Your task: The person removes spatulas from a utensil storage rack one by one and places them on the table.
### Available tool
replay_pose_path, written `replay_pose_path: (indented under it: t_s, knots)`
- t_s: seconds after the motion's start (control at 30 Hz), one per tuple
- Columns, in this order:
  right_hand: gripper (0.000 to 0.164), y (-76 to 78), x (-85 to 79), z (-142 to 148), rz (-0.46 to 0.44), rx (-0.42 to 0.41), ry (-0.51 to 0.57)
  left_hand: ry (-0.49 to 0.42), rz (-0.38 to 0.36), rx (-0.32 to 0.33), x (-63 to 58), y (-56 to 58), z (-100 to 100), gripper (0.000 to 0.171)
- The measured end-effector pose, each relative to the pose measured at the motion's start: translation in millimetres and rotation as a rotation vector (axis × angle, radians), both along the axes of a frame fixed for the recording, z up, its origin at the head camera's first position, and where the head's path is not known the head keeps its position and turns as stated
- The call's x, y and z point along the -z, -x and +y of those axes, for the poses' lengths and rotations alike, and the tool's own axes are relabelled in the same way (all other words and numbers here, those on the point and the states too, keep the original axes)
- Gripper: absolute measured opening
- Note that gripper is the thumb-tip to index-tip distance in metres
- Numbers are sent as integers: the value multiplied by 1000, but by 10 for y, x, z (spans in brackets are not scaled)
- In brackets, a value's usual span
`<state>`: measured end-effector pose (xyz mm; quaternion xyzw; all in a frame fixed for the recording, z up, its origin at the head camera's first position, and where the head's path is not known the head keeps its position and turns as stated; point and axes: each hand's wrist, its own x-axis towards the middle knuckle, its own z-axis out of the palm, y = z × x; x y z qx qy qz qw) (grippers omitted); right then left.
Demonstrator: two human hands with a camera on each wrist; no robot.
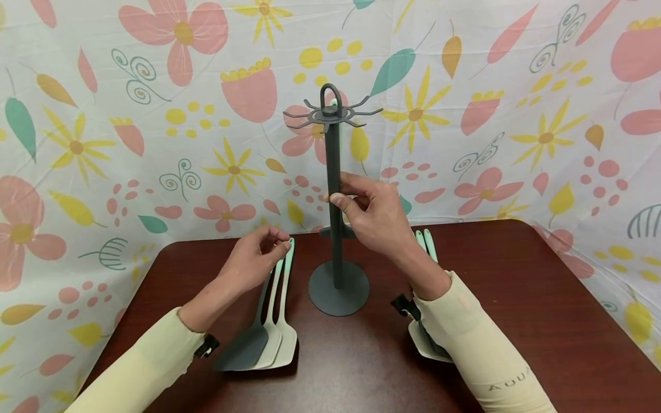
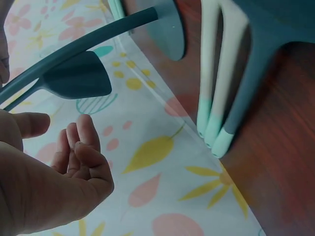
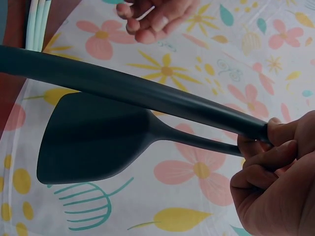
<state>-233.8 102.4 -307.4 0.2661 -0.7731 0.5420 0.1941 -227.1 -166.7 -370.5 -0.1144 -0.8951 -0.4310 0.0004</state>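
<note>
A dark grey utensil stand rises from a round base, with a ring of hooks and a loop on top. My right hand grips its pole between thumb and fingers. Behind the pole hangs a dark spatula, its blade downward; the right fingers lie close to its handle, and whether they hold it too is unclear. My left hand hovers left of the stand with loosely bent fingers, holding nothing. Below it lie a dark turner and two cream utensils with mint handle ends.
More utensils with mint handle ends lie right of the stand, partly hidden by my right forearm. All rest on a dark brown table. A flower-patterned cloth hangs right behind the table's back edge.
</note>
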Motion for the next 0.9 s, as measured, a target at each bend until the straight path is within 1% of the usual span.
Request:
replay_pose_path:
  t_s: [0.23, 0.37, 0.5, 0.7, 0.9]
  knots:
    - [31, -3, -12, -1, 8, -6, -1, -38, 65, 52, -24, 56, 103, 23]
    - [31, -10, -19, 0, 7, -2, -5, -44, 100, 75, -34, 79, 150, 24]
    - [31, -18, -26, 2, 1, -5, -4, -59, 106, 90, -52, 111, 192, 26]
    - [31, -26, -29, 6, 1, -2, -3, -114, 128, 133, -61, 179, 270, 31]
    - [32, -13, -9, 5, 11, -4, -8, -164, 137, 153, -72, 204, 356, 34]
